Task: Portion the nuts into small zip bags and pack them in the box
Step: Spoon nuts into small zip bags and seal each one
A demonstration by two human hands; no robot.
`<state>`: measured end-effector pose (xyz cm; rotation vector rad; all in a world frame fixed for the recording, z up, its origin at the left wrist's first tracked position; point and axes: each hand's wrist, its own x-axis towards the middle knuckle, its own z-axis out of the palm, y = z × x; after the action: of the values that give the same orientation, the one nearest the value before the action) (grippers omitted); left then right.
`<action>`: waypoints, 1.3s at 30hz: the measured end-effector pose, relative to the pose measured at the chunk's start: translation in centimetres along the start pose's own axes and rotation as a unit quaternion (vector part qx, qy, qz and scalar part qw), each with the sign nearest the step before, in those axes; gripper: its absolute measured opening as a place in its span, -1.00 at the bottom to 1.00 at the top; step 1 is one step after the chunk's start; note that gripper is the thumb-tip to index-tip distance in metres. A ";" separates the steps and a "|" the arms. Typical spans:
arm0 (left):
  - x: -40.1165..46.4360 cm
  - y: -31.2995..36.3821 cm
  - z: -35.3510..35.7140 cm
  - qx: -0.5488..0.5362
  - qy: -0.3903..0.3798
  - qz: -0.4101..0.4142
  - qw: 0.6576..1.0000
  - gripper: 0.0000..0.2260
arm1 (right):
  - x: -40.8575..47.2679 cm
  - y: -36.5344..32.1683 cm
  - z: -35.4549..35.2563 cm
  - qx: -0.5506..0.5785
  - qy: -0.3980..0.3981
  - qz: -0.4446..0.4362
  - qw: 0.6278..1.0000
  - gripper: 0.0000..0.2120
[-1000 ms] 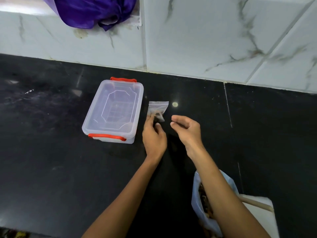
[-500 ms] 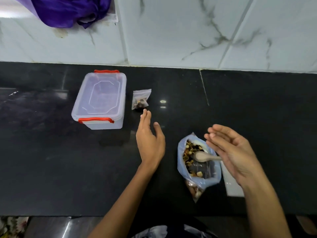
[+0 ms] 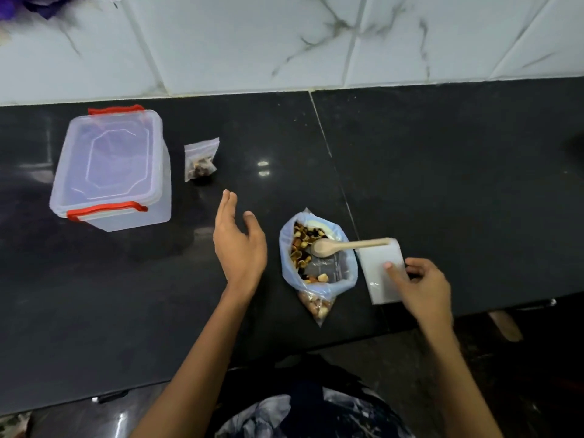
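A clear plastic box (image 3: 110,167) with red latches stands lidded at the left of the black counter. Just right of it lies a small filled zip bag (image 3: 200,161) with nuts inside. A large blue-tinted bag of mixed nuts (image 3: 319,287) lies open near the front edge, and a wooden spoon (image 3: 344,245) rests in its mouth. My left hand (image 3: 238,245) hovers with straight fingers between the filled bag and the nut bag, holding nothing. My right hand (image 3: 423,286) pinches the right edge of a white stack of empty zip bags (image 3: 377,279), thumb on top.
The black counter (image 3: 442,169) ends in a front edge just below the nut bag and the stack. A white marble-tiled wall (image 3: 252,42) closes the back. A purple cloth (image 3: 19,3) hangs at the top left corner.
My left hand let go of the filled small bag and drew back from it. My right hand swung right and down onto the stack of empty bags. The view shifted right.
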<state>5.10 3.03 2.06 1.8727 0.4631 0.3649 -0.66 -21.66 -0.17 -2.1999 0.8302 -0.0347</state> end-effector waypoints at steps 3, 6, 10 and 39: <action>-0.2 0.1 0.0 -0.007 0.004 -0.011 1.000 -0.61 | 0.2 0.2 0.7 -0.041 0.009 -0.019 0.999 -0.66; -0.3 0.1 0.0 -0.017 0.010 -0.022 1.000 -0.60 | 0.8 0.0 0.4 -0.032 -0.022 0.011 0.999 -0.73; -0.7 -0.1 -0.1 -0.022 0.022 -0.030 0.999 -0.59 | 1.5 -0.1 -0.4 0.007 -0.060 0.029 0.998 -0.74; -5.0 1.2 -0.3 -0.070 0.029 -0.025 0.997 -0.62 | -1.0 -8.1 -6.6 0.226 -0.218 -0.145 0.938 -0.96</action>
<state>0.75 0.49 3.10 1.7158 0.5109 0.4090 1.17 -21.45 10.17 -1.7748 0.2142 0.1049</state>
